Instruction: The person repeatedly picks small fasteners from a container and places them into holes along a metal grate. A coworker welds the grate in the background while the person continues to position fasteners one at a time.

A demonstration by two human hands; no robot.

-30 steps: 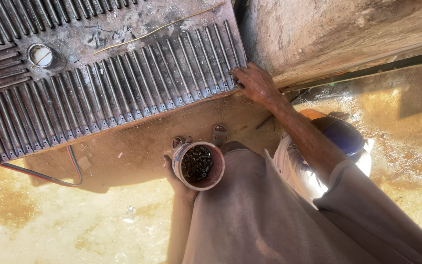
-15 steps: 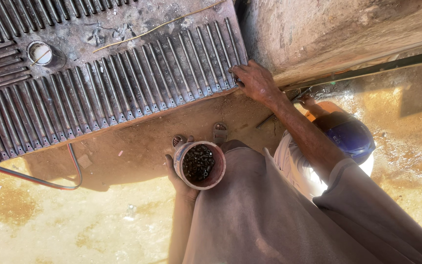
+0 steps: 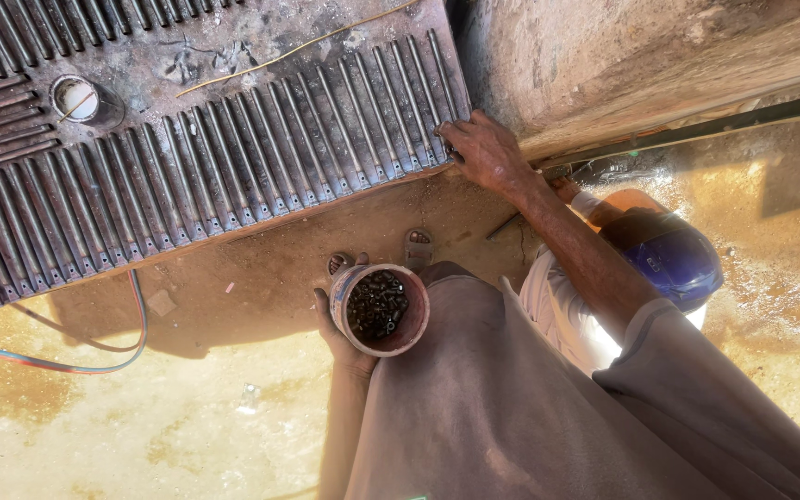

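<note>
Plastic cup of dark metal bits | left hand wraps it | right hand flat on rods

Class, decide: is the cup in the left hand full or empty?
Nearly full: the cup, held by the left hand, shows small dark metal pieces close to its rim.

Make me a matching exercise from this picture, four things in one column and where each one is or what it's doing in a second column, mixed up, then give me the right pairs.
Column one:
1. left hand
2. right hand
3. small round can
4. red and blue hoses

Column two:
A. lying on the sandy ground below the grate
B. resting on the corner of the ribbed metal grate
C. holding a cup of small dark metal pieces
D. standing on the flat strip of the grate

Pairs: 1-C, 2-B, 3-D, 4-A
</note>
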